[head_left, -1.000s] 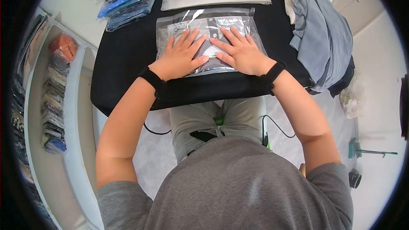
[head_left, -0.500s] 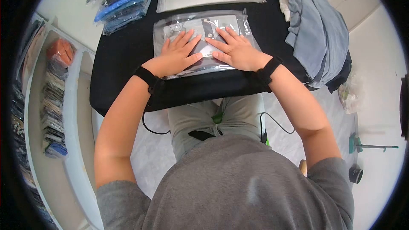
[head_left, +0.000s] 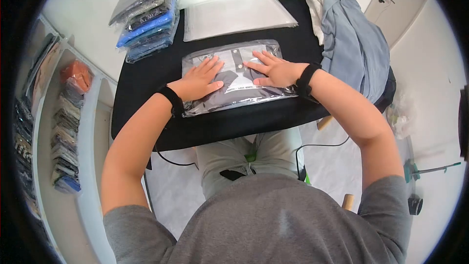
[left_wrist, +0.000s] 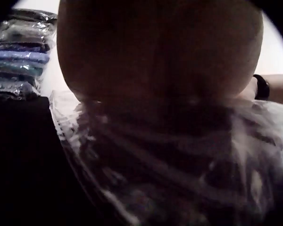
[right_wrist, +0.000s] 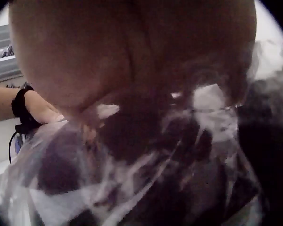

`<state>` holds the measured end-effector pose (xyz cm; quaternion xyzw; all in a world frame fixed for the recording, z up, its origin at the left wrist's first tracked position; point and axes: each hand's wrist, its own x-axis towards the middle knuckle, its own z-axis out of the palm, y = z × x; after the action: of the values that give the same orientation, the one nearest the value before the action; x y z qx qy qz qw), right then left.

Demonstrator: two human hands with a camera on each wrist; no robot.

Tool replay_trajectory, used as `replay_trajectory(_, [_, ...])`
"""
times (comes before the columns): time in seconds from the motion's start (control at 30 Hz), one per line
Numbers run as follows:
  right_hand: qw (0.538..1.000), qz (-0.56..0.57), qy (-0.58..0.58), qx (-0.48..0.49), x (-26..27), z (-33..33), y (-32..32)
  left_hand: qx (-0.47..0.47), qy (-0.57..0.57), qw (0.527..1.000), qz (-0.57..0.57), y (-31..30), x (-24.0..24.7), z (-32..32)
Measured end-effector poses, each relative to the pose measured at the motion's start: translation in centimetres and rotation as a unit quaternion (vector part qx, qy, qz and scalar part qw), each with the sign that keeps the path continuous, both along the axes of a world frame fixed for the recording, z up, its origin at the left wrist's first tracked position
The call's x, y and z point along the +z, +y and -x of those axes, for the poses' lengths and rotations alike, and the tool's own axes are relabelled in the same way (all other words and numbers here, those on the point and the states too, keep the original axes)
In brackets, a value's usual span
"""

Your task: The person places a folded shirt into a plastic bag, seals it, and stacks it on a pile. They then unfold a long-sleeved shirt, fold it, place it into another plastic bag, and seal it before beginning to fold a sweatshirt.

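Note:
A folded grey-and-white garment with a dark buttoned placket lies in a clear plastic bag (head_left: 239,99) on the black-covered table. My left hand (head_left: 198,81) rests on the bag's left side, palm down with fingers spread. On the right side my right hand (head_left: 276,72) lies the same way, fingers pointing inward. Printed lettering and a pale band show between the two thumbs. The left wrist view shows wrinkled, shiny plastic (left_wrist: 146,165) below the dark underside of the hand. In the right wrist view, creased film (right_wrist: 137,183) spreads beneath the palm; the fingers are hidden there.
A stack of bagged garments (head_left: 149,22) stands at the table's back left. A pile of clear flat bags (head_left: 239,14) lies behind the package. Loose blue-grey clothing (head_left: 354,44) is heaped at the right edge. Shelves with packed garments (head_left: 66,142) line the left.
The head view has tilted up, so the table sits lower in it. My hands have slid slightly apart on the bag, showing more of the lettering. The bag's far edge looks flatter.

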<state>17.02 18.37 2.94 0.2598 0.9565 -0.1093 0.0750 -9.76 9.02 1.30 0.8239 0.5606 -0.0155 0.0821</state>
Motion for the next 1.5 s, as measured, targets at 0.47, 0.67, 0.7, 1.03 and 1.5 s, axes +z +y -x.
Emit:
replay_trajectory(0.47, [0.998,-0.056,-0.005,-0.030,-1.8,0.0,-0.5,0.021,0.029,0.999,-0.040,-0.7,-0.9,-1.0])
replay_trajectory(0.67, [0.998,-0.042,0.036,-0.010,-1.8,-0.3,-0.4,0.008,-0.005,0.998,-0.054,0.0,-2.3,0.2])
replay_trajectory(0.7, [0.998,-0.053,0.042,-0.009,-0.6,-0.4,-0.7,-0.006,-0.042,0.998,-0.050,0.0,-1.4,0.2])
replay_trajectory(1.03, [0.967,-0.142,0.208,0.026,1.5,-5.2,-8.7,0.027,-0.143,0.980,-0.133,-9.5,3.2,-1.8])
replay_trajectory(1.5, [0.924,0.086,0.368,-0.063,-1.9,-8.3,-7.6,0.076,-0.179,0.971,-0.142,-10.1,3.9,-0.8])
